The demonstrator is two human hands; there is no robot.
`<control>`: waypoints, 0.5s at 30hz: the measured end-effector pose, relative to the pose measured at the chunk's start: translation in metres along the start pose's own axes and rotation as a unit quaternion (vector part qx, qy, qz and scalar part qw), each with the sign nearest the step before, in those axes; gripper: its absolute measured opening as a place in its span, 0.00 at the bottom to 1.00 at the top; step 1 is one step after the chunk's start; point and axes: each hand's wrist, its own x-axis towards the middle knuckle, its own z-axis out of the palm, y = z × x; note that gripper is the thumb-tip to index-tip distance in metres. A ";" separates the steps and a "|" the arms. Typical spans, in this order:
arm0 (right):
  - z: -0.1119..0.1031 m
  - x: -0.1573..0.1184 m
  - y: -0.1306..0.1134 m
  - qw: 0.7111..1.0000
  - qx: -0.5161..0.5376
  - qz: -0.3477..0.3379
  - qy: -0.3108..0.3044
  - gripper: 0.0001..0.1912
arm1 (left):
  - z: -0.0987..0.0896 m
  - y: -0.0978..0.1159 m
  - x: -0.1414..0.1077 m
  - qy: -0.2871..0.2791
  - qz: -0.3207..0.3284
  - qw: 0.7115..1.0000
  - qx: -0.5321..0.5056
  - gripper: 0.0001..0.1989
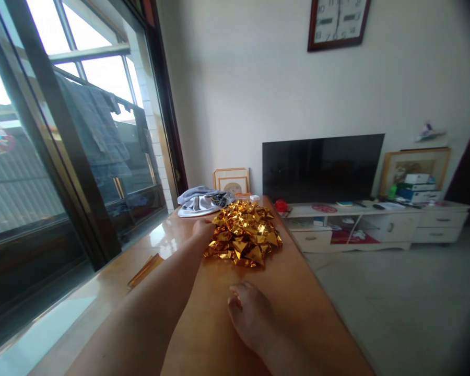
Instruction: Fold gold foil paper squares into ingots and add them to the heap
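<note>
A heap of shiny gold folded foil pieces (245,232) lies on the wooden table (215,303). My left arm stretches forward across the table, and my left hand (202,228) is at the heap's left edge. Its fingers are mostly hidden, so their hold does not show. Nearer to me, my right hand (250,313) rests just above or on the tabletop, in front of the heap, with its fingers curled in and nothing visible in them. Left of my forearm lies a thin stack of flat gold foil sheets (144,270).
Grey-blue cloth (199,201) is bunched at the table's far end, with a small white box (254,198) nearby. A picture frame (232,180) leans against the wall. Beyond the table stand a television (323,169) and a white cabinet (399,230). A glass sliding door (62,183) is on the left.
</note>
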 end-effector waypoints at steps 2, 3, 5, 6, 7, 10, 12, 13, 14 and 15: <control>-0.001 0.000 -0.001 1.000 0.000 0.002 -0.005 0.15 | 0.005 -0.005 0.006 0.015 0.004 0.999 0.031 0.02; -0.001 0.000 -0.001 1.000 0.000 0.003 -0.008 0.15 | 0.007 -0.008 0.008 0.019 0.006 0.999 0.042 0.02; -0.001 0.001 -0.001 1.000 0.001 0.006 -0.012 0.16 | 0.010 -0.013 0.012 0.022 0.012 0.998 0.059 0.01; -0.001 0.001 -0.001 1.000 0.001 0.008 -0.012 0.17 | 0.012 -0.016 0.013 0.023 0.014 0.998 0.065 0.01; -0.001 0.000 -0.001 1.000 0.001 0.010 -0.013 0.17 | 0.013 -0.018 0.015 0.023 0.017 0.997 0.070 0.01; -0.004 -0.002 -0.004 1.000 0.000 0.012 -0.017 0.17 | 0.014 -0.023 0.015 0.022 0.026 0.996 0.086 0.02; -0.006 -0.003 -0.006 1.000 -0.003 0.013 -0.020 0.16 | 0.012 -0.025 0.014 0.020 0.034 0.995 0.096 0.04; -0.007 -0.003 -0.007 1.000 -0.005 0.013 -0.021 0.15 | 0.011 -0.025 0.013 0.019 0.039 0.994 0.101 0.05; -0.008 -0.003 -0.007 1.000 -0.007 0.013 -0.021 0.15 | 0.010 -0.024 0.012 0.017 0.044 0.993 0.105 0.05; -0.008 -0.002 -0.007 1.000 -0.007 0.012 -0.021 0.14 | 0.008 -0.023 0.010 0.015 0.050 0.993 0.109 0.06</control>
